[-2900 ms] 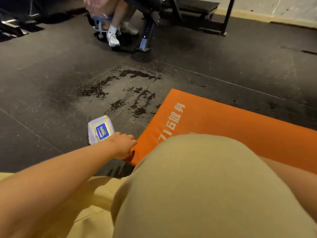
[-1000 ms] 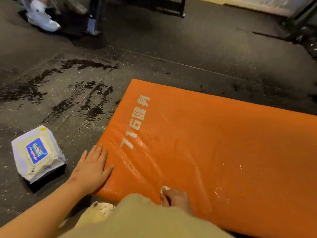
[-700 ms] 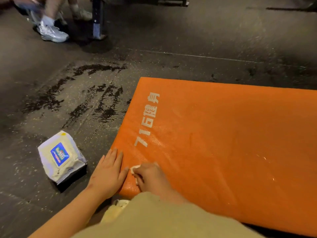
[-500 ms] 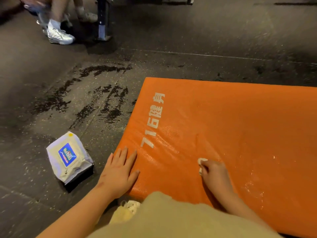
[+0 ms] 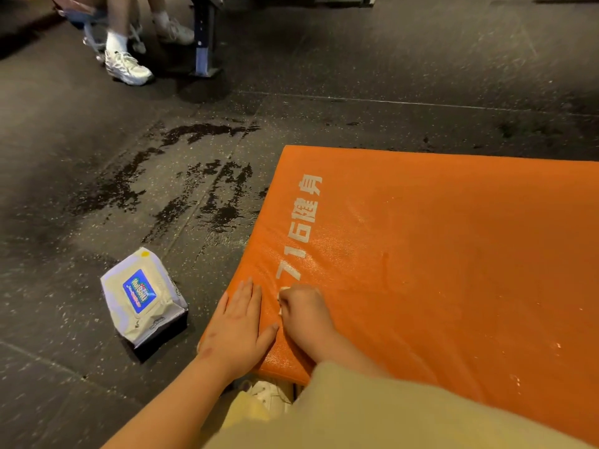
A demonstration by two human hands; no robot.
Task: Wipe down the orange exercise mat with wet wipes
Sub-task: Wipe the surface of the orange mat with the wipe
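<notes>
Far left, at the far edge of the dark speckled floor (image 5: 64, 319): another person's bare legs, white socks and a white trainer (image 5: 128, 68), next to a dark metal post (image 5: 204, 43) of some gym frame. Nearer, mid-floor: dark wet patches (image 5: 207, 189), just off the mat's left end. Near left: a white pack of wet wipes (image 5: 142, 299), blue label up, lying on the floor a little apart from the mat's near left corner. Next to the right, the left hand (image 5: 238, 328): lies palm down on that corner of the orange mat (image 5: 437, 270), fingers straight and close together, thumb spread to the right, gripping nothing. Just beside it, the right hand (image 5: 304, 315): knuckles up, fingers curled under and bunched on a white wet wipe (image 5: 282, 291), pressed to the mat; only a small scrap of the wipe shows at the fingertips. Just beyond the knuckles: white lettering (image 5: 299, 225), "716" and two characters, running along the mat's left end toward the far side. Mat itself: flat on the floor, reaching from the centre out past the right edge of view, glinting with a damp sheen around the lettering, a few pale specks toward the near right. Bottom centre to right: a beige trouser knee (image 5: 372, 413) over the mat's near side, a white shoe (image 5: 269, 392) peeking out beneath.
</notes>
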